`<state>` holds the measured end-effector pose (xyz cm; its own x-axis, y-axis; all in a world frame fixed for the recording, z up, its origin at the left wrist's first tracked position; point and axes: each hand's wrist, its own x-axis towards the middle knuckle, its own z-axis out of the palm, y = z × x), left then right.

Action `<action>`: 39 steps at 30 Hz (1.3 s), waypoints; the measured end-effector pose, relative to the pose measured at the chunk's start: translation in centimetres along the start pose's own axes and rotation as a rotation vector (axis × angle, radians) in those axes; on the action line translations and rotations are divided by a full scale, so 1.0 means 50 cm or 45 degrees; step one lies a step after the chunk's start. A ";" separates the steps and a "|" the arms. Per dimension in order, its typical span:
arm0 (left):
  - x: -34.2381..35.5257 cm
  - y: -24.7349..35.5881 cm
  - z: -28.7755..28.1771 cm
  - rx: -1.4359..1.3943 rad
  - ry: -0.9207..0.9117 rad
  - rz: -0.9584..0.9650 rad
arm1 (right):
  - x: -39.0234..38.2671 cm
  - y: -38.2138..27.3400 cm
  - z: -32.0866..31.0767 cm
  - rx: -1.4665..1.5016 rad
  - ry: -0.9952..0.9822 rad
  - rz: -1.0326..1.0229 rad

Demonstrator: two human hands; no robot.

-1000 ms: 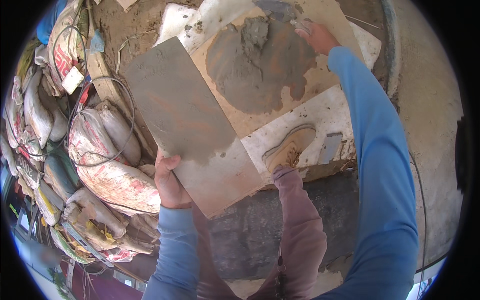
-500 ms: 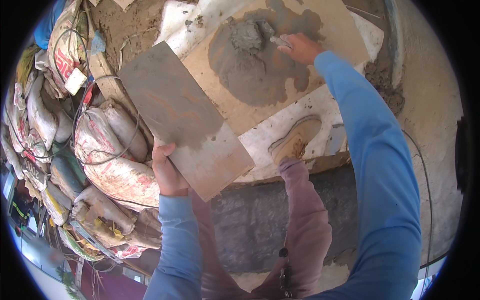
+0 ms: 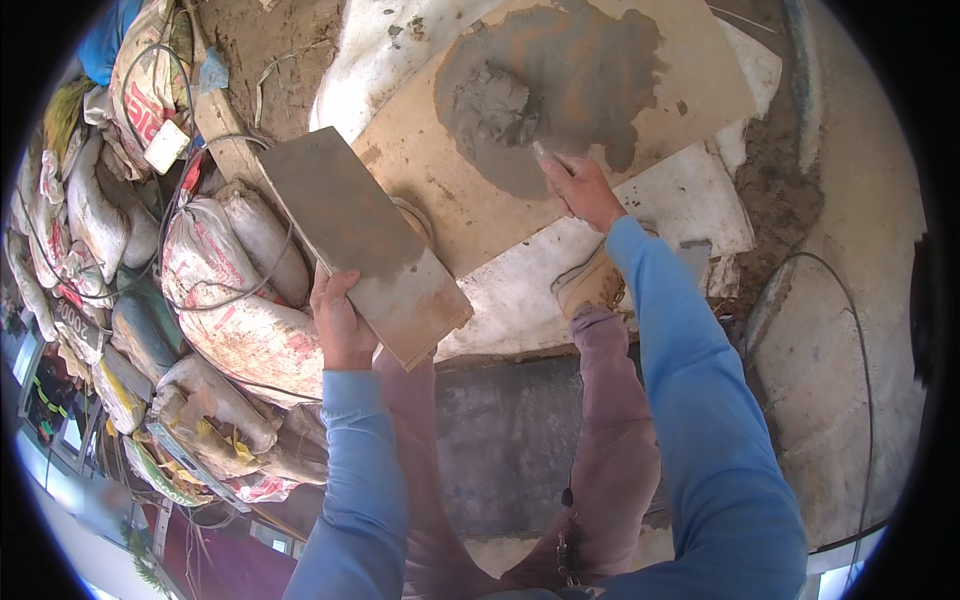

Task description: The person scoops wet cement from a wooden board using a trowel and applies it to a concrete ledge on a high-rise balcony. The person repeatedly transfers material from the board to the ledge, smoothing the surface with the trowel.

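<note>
My left hand (image 3: 343, 318) grips the near left edge of a flat rectangular board (image 3: 410, 310), thumb on top. Wet grey mortar coats the board's far part; its near end is bare and smeared. My right hand (image 3: 583, 188) is closed around the handle of a trowel (image 3: 541, 150). The trowel's blade is hardly visible, at the near side of a heap of grey mortar (image 3: 490, 103). That heap sits in a wide smear of mortar on a tan sheet (image 3: 700, 70), which lies on the ground to the right of the held board.
Filled sacks (image 3: 240, 300) are piled on the left, with a black cable (image 3: 150, 220) looped over them. A timber plank (image 3: 222, 120) runs beside them. My shoe (image 3: 590, 280) rests on a white sheet (image 3: 500, 300). Another cable (image 3: 855, 330) lies on the right.
My right hand has drawn the trowel toward me, to the near side of the mortar heap. The board in my left hand has tilted and dropped lower in view at its far end.
</note>
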<state>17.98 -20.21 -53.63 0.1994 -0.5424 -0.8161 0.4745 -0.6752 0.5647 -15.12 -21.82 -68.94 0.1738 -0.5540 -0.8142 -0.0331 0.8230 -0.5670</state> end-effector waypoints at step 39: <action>-0.061 -0.022 0.184 -0.537 -0.687 -0.162 | -0.622 -0.242 0.203 -0.428 0.563 -0.356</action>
<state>8.96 -22.41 -50.63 -0.2816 -0.7184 -0.6361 0.7803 -0.5573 0.2840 -10.14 -13.28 -35.47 -0.2012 -0.8015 -0.5632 -0.3657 0.5948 -0.7158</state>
